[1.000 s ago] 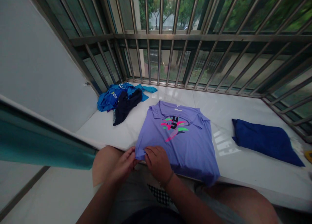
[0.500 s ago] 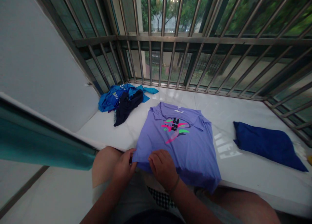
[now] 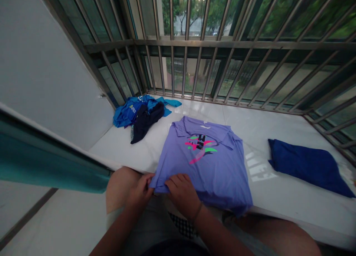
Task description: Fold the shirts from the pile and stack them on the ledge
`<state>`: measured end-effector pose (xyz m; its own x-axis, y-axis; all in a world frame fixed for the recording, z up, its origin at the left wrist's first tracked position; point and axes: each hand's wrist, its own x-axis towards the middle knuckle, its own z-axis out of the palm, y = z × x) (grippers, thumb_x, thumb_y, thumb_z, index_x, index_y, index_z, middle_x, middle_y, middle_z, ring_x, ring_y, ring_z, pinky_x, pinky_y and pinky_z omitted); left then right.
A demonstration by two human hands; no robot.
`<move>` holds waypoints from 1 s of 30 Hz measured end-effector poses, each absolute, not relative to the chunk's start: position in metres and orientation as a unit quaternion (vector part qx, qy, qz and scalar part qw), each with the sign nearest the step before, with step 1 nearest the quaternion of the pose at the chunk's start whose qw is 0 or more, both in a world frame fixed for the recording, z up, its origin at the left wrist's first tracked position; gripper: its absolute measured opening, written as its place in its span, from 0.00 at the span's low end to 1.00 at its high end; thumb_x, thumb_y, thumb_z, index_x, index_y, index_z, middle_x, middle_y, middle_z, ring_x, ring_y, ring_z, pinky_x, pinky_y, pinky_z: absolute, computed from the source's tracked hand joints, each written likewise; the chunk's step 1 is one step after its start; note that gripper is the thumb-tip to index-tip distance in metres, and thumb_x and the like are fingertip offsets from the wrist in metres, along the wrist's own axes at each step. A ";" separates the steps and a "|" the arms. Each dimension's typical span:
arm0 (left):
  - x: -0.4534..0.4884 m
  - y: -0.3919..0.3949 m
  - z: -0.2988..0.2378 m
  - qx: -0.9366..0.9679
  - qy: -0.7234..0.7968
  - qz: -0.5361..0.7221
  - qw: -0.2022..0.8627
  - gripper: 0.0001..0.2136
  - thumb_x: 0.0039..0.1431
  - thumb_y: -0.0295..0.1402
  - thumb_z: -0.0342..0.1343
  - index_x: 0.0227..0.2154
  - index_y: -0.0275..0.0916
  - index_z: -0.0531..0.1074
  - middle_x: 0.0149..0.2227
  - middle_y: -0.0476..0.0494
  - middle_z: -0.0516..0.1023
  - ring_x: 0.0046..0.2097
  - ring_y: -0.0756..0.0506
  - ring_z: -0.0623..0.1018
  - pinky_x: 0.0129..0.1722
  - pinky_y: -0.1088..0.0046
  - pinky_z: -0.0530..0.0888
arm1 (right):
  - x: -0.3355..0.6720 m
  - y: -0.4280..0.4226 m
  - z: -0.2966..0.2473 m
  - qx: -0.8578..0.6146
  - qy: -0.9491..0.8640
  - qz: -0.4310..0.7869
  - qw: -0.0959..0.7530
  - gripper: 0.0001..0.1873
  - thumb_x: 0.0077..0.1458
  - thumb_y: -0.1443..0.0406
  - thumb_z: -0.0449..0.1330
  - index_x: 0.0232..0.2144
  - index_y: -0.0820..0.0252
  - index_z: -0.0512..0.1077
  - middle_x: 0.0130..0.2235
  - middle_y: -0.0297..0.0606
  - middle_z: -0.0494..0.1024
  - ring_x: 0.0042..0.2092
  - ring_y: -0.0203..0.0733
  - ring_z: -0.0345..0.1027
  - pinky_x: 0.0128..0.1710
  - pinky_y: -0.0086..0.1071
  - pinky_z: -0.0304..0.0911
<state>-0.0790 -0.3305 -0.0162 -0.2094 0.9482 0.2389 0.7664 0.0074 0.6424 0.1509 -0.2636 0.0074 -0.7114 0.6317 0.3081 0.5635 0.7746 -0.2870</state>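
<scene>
Head view, and here we go: the left hand has its grip clamped on the near corner of a lavender polo shirt, with the right hand clamped on the hem just beside it! The shirt lies flat on a white marble ledge, a crumpled blue shirt and a dark navy garment beyond it, a blue cloth bundle off to the right.

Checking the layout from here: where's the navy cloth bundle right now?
The navy cloth bundle lies on the white ledge at the right of the head view, right of the purple T-shirt, just below the window bars.
</scene>
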 end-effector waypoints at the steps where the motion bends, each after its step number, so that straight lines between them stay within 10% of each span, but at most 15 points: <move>1: -0.082 -0.331 -0.018 0.639 0.682 0.339 0.108 0.14 0.69 0.36 0.55 0.53 0.44 0.79 0.44 0.47 0.88 0.41 0.45 0.88 0.42 0.72 0.84 | 0.154 -0.263 0.010 -0.315 -0.926 0.088 0.188 0.07 0.70 0.59 0.67 0.47 0.53 0.77 0.44 0.36 0.81 0.48 0.47 0.70 0.52 0.42 0.60; 9: -0.095 -0.335 -0.031 0.824 0.485 0.271 -0.109 0.20 0.73 0.24 0.49 0.61 0.45 0.77 0.49 0.39 0.85 0.53 0.41 0.85 0.57 0.65 0.82 | 0.166 -0.250 0.012 -0.222 -0.966 0.119 0.066 0.11 0.70 0.55 0.68 0.42 0.55 0.76 0.42 0.34 0.82 0.44 0.43 0.72 0.44 0.37 0.58; 21: -0.067 -0.330 -0.027 0.789 0.512 0.337 -0.017 0.15 0.77 0.29 0.49 0.57 0.44 0.78 0.44 0.42 0.85 0.45 0.46 0.85 0.48 0.74 0.83 | 0.156 -0.255 0.005 -0.346 -0.912 0.150 0.162 0.28 0.59 0.45 0.74 0.49 0.56 0.73 0.50 0.42 0.81 0.50 0.52 0.71 0.51 0.44 0.59; 30: -0.066 -0.332 -0.020 0.746 0.560 0.361 0.027 0.15 0.72 0.26 0.52 0.54 0.44 0.79 0.41 0.45 0.85 0.42 0.46 0.86 0.46 0.74 0.84 | 0.138 -0.265 0.008 -0.373 -0.881 0.135 0.258 0.03 0.67 0.67 0.64 0.42 0.55 0.73 0.44 0.38 0.81 0.47 0.47 0.70 0.50 0.41 0.60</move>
